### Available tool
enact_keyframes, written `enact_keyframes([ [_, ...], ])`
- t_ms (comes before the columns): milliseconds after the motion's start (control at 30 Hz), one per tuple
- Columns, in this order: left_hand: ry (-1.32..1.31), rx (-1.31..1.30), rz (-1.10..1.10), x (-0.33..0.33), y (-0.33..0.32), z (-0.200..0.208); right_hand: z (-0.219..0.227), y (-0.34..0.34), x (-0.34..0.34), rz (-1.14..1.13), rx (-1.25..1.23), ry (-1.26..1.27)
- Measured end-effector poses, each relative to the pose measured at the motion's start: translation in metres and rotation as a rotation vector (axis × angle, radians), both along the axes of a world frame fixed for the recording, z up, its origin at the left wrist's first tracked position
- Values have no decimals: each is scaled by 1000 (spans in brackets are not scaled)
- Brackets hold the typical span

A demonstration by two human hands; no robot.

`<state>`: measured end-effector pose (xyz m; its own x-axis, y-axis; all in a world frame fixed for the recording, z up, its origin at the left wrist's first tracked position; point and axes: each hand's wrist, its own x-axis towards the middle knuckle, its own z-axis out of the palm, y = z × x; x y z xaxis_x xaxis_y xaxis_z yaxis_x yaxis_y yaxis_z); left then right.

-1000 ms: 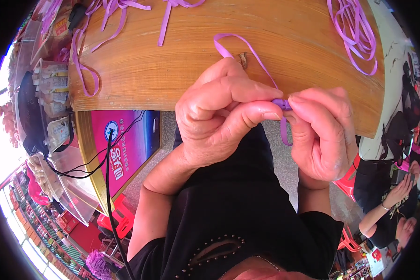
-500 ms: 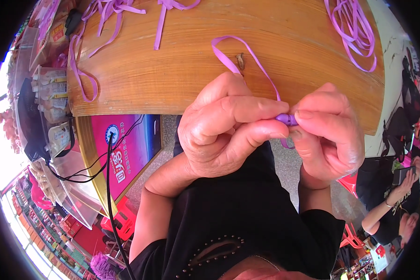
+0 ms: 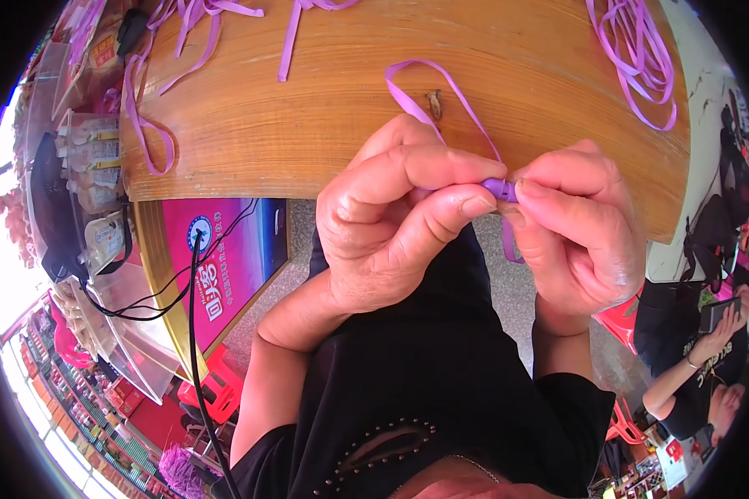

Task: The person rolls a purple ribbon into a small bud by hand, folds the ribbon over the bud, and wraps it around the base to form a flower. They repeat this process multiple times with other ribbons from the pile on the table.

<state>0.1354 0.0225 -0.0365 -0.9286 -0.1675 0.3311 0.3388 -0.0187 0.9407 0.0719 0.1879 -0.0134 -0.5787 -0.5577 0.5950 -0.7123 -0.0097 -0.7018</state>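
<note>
Between my two hands is a small purple plastic clasp (image 3: 500, 190), held above the near edge of the wooden table. My left hand (image 3: 408, 212) pinches its left end between thumb and index finger. The fingertips of my right hand (image 3: 578, 220) press on its right end. A purple ribbon (image 3: 429, 65) loops from the fingers onto the table, and a short length of it hangs below the clasp. Where the ribbon meets the clasp is partly hidden by my fingers.
The wooden table (image 3: 308, 150) carries more purple ribbons (image 3: 287, 50) at its far left and a looped bundle (image 3: 641, 58) at its far right. A black cable (image 3: 194, 333) runs past a pink printed board (image 3: 233, 274). Another person (image 3: 699, 358) holds a phone at the right.
Both hands have shifted slightly up and left with the clasp. My left thumb has moved back a little, so more of the clasp shows.
</note>
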Motion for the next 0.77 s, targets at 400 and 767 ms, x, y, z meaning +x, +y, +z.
enact_keyframes([
  [400,-45,126,-27,1,2,-2,-2,-7,6,-101,-71,-18],
  [767,31,190,-53,-12,7,-6,-8,-5,-9,-23,-117,-90],
])
